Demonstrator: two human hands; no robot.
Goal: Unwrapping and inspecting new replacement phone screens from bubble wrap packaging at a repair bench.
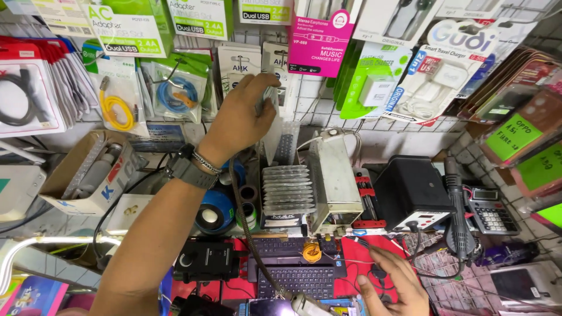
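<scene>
right hand (391, 284): nearest, at 5 o'clock in the view, lying flat with fingers loosely spread on the red mat (363, 266) of the counter, fingertips touching a small black part with thin wires; it pinches nothing
keyboard (295, 280): small and black, at 6 o'clock, just left of the right hand, with a yellow solder spool (312, 252) at its far edge
black box (206, 259): at 7 o'clock, beside the keyboard, under the left forearm
rotary tool (458, 219): dark, upright in its holder at 4 o'clock, near a grey calculator (490, 210)
black station (411, 192): soldering unit with knobs, at 3 o'clock from the centre, just left of the rotary tool
white power unit (333, 181): boxy, at centre, with a stack of clear flat packets (287, 190) touching its left side
blue speaker (215, 212): round, left of the packets, below the left wrist
left hand (239, 120): raised at 12 o'clock, wristwatch and bracelet on the wrist, fingers pressed together and pinching a small clear packet (270, 96)
small clear packet: held up just in front of the hanging packaged accessories on the wall grid
yellow cable pack (117, 93): on the wall at 10 o'clock, beside a blue cable pack (175, 88)
pink earphone box (322, 38): hanging farthest, at 1 o'clock
</scene>
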